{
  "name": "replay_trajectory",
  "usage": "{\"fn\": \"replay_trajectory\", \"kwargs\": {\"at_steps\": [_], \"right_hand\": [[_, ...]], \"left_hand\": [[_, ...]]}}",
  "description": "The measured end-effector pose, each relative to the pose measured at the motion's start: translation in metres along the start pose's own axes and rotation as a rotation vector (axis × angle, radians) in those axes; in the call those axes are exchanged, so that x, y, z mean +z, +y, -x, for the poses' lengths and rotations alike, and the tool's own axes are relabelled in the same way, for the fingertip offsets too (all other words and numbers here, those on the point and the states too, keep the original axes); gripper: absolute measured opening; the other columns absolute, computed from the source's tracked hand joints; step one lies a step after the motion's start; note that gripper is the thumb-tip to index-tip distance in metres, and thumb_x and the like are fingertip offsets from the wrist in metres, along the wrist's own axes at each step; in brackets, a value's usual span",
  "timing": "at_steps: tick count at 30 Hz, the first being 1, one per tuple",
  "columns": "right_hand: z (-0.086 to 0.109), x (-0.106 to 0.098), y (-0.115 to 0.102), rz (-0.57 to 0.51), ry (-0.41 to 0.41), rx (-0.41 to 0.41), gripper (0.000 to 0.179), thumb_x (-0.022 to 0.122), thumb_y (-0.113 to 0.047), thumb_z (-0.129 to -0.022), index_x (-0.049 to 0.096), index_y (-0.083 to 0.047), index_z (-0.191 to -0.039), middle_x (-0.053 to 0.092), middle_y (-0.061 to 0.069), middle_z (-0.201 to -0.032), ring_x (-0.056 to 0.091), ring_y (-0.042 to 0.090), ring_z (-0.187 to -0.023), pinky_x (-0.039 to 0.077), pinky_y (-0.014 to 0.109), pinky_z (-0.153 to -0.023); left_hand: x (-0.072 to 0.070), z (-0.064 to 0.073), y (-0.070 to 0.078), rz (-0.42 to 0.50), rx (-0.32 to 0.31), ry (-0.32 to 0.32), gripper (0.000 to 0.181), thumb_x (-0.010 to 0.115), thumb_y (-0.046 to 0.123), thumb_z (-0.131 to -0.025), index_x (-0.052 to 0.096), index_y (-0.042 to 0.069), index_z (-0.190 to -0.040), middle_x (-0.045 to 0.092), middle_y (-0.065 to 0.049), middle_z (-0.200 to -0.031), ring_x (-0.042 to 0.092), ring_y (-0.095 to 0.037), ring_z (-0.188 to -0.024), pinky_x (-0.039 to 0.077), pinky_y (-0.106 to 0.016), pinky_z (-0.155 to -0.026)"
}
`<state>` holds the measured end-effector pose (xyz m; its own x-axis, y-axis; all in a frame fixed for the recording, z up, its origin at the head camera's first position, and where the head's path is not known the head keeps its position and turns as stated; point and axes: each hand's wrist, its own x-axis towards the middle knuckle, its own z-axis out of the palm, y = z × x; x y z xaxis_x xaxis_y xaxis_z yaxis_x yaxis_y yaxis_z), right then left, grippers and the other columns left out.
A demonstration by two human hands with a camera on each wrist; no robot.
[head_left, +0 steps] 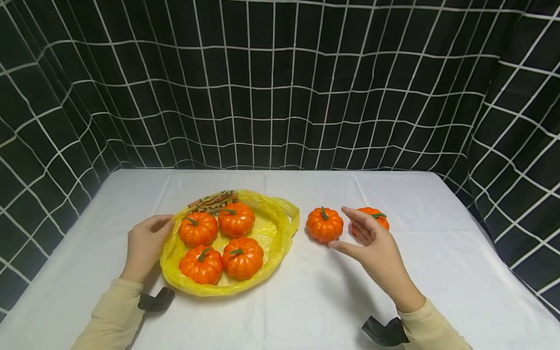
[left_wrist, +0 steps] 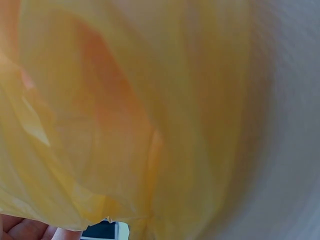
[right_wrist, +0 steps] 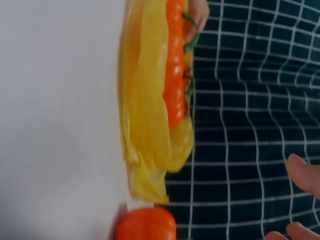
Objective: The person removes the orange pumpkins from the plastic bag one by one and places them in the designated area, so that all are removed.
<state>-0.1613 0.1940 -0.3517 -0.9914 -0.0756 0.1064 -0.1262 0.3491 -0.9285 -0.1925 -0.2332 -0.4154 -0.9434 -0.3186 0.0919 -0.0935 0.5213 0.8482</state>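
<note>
A yellow plastic bag (head_left: 273,265) lies open on the table with several orange toy pumpkins (head_left: 242,257) inside, their green stems showing. My left hand (head_left: 146,245) pinches the bag's left rim; in the left wrist view the yellow plastic (left_wrist: 125,165) hides most of that hand. To the right of the bag, another orange pumpkin (head_left: 324,226) sits on the cloth. Above the table beside it is my right hand (head_left: 377,250), thumb and fingers spread and holding nothing. Partly hidden behind those fingers is one more pumpkin (head_left: 381,221).
A white cloth (head_left: 297,316) covers the table. Black fabric with a white grid (head_left: 271,97) hangs along the back and both sides. A dark wrist mount (head_left: 385,331) sticks out from the right sleeve, and another (head_left: 157,300) from the left.
</note>
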Motion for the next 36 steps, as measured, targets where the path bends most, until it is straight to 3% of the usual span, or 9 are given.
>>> {"fn": "replay_trajectory", "kwargs": {"at_steps": [6, 16, 36], "right_hand": [[-0.004, 0.02, -0.002, -0.008, -0.064, -0.022, 0.073, 0.084, -0.012, -0.078, 0.049, -0.005, -0.142, 0.049, 0.01, -0.151, 0.043, 0.024, -0.144, 0.036, 0.019, -0.113], [-0.011, 0.055, -0.005, 0.0, -0.167, -0.026, 0.074, 0.085, -0.012, -0.077, 0.05, -0.002, -0.141, 0.052, 0.016, -0.148, 0.049, 0.032, -0.139, 0.04, 0.041, -0.114], [-0.022, 0.112, -0.011, 0.024, -0.272, -0.077, 0.078, 0.088, -0.008, -0.071, 0.052, 0.0, -0.14, 0.054, 0.015, -0.145, 0.049, 0.031, -0.137, 0.043, 0.042, -0.113]], "left_hand": [[0.001, 0.0, 0.002, 0.0, 0.001, 0.002, 0.035, 0.058, 0.025, -0.099, 0.067, 0.001, -0.122, 0.067, -0.023, -0.126, 0.058, -0.036, -0.125, 0.051, -0.049, -0.104], [0.0, 0.001, 0.001, -0.017, 0.02, 0.011, 0.035, 0.059, 0.025, -0.099, 0.068, 0.0, -0.121, 0.068, -0.023, -0.123, 0.061, -0.038, -0.121, 0.051, -0.049, -0.102], [-0.002, 0.001, 0.004, -0.015, -0.006, 0.008, 0.035, 0.058, 0.024, -0.099, 0.067, 0.001, -0.123, 0.068, -0.023, -0.124, 0.06, -0.037, -0.122, 0.051, -0.049, -0.103]]}}
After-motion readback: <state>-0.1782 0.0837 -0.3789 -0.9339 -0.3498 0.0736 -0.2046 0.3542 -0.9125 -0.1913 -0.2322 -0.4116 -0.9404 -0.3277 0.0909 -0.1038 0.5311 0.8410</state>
